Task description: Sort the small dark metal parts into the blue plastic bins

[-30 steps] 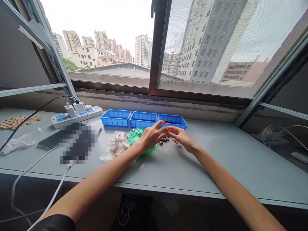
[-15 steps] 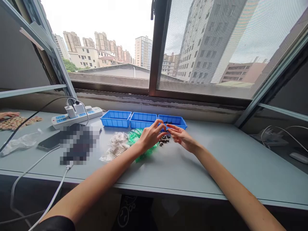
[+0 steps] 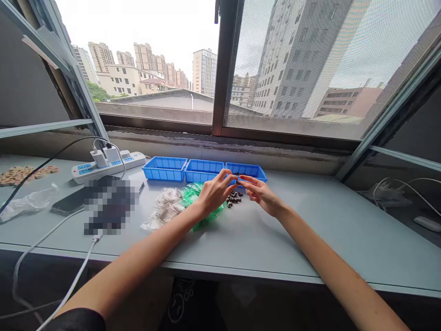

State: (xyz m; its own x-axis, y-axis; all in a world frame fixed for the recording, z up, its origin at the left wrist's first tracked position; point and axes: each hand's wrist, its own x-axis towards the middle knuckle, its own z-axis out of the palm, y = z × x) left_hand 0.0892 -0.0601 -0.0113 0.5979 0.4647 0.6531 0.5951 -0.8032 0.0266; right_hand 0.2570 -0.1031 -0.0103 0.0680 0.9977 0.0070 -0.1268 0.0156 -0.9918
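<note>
My left hand (image 3: 215,191) and my right hand (image 3: 260,195) meet fingertip to fingertip over the table, both closed in a pinch. Between them is a small dark part (image 3: 237,182), too small to name. Just below the fingers lies a loose pile of small dark metallic pieces (image 3: 234,199). Behind my hands stands the right blue bin (image 3: 255,171), with some dark pieces inside. Partly under my left wrist is a crumpled green plastic bag (image 3: 193,195). Left of it, clear plastic bags (image 3: 165,207) hold small parts.
Two more blue bins, the middle one (image 3: 203,176) and the left one (image 3: 163,174), line up under the window. On the left lie a power strip (image 3: 110,168), a dark phone (image 3: 69,202), cables, a pixelated object (image 3: 110,207), clear wrap (image 3: 29,204) and small wooden pieces (image 3: 22,175).
My hands stay nearly in place, with the fingertips slightly shifted around the small part. Another person's hand over the wooden pieces at far left has left the view.
</note>
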